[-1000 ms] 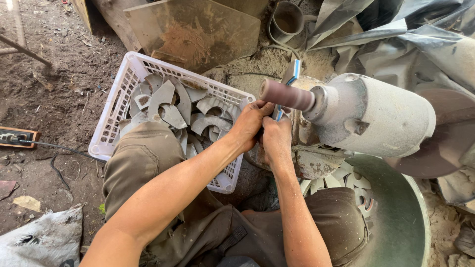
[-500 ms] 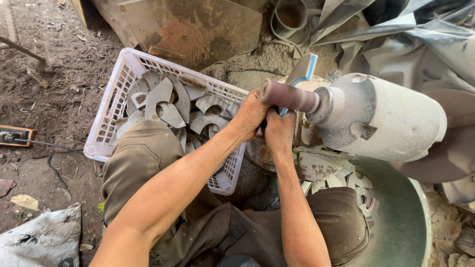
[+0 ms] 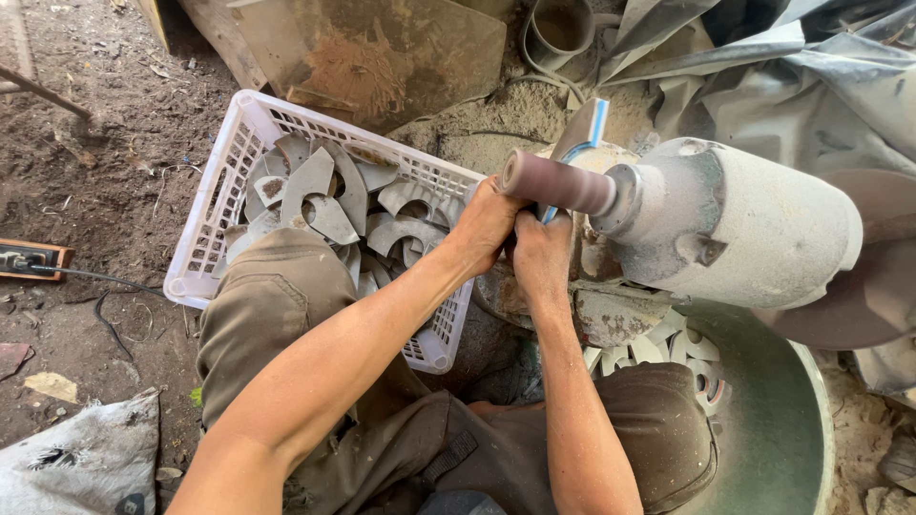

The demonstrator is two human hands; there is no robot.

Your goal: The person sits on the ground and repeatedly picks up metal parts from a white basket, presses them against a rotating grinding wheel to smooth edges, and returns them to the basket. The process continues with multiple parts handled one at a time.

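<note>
We press a small workpiece, hidden between our fingers, under the sanding drum point(image 3: 558, 183) of the grey motor point(image 3: 735, 224); left hand point(image 3: 485, 227) and right hand point(image 3: 540, 256) both close on it. Left, a white crate point(image 3: 221, 195) holds grey metal cutouts point(image 3: 329, 205). Right, a metal basin point(image 3: 782, 420) holds more.

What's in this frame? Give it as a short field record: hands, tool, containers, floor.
left hand: closed on a small piece, pressed up under the drum
right hand: beside the left, gripping the same piece; the piece itself is mostly hidden
drum: brown sanding cylinder on the motor's shaft
motor: dusty grey-white housing, right of the hands
crate: white plastic, holds curved grey metal parts
basin: green metal, more parts at its rim
floor: dirt, cable at left
</note>
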